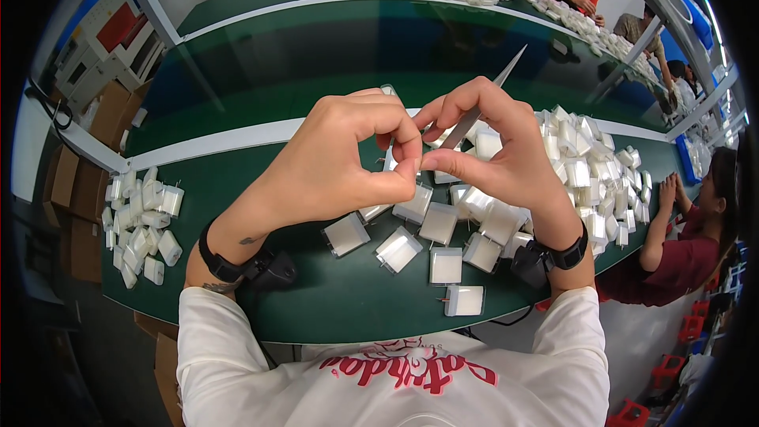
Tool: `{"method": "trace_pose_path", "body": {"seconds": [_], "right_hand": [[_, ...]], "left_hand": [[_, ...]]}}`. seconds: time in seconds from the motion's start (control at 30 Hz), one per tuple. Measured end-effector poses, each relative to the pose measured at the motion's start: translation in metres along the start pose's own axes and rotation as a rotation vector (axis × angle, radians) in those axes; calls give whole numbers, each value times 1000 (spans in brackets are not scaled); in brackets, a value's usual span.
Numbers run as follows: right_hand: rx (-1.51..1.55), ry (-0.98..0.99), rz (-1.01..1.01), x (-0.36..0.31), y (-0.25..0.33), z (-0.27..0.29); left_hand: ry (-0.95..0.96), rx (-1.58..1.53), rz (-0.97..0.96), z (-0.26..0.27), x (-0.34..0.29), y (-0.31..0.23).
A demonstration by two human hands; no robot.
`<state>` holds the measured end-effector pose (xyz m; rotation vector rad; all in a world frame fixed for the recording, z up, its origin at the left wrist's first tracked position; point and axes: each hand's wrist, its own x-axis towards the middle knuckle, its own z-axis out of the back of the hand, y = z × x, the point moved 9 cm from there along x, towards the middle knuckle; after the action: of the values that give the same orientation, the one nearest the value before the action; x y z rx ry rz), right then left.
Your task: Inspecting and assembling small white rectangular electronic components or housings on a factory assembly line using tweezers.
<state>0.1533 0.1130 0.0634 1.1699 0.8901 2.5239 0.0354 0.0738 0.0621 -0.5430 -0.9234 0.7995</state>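
My left hand (340, 150) and my right hand (506, 138) meet above the table, thumbs and forefingers closed in pinches whose tips nearly touch. What the left fingers hold is too small and hidden to make out. Grey metal tweezers (506, 71) are tucked in my right hand, their pointed end slanting up to the right. Under and around the hands lie several flat white rectangular blocks in clear wrap, such as one block (398, 250) below the left hand. Short thin leads stick out of some of them, including the nearest block (464, 300).
A large heap of white blocks (581, 166) covers the right of the green table (308, 308); a smaller pile (142, 221) lies at left. A white rail (237, 139) crosses behind my hands. People sit beyond it and at right. Cardboard boxes (83, 182) stand at left.
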Motion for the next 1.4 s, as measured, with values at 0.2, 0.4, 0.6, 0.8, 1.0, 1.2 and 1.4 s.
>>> {"method": "trace_pose_path", "body": {"seconds": [0.2,0.4,0.6,0.8,1.0,1.2,1.4], "right_hand": [[47,-20,-62,-1,-4,1],[77,-31,-99,-2,-6,0],[75,-25,-122,-2,-7,0],[19,8,-61,0,-1,-4],[-10,11,-46,0,1,-4],[2,-5,-73,0,0,-3],[153,-65,-105,-4,-16,0]], "left_hand": [[-29,-18,-8,5,1,0],[-14,-29,-37,12,1,1],[2,-21,12,11,1,4],[14,14,-1,5,0,1],[26,3,35,0,0,5],[51,-25,46,0,-1,4],[-60,-24,32,10,0,6]]}}
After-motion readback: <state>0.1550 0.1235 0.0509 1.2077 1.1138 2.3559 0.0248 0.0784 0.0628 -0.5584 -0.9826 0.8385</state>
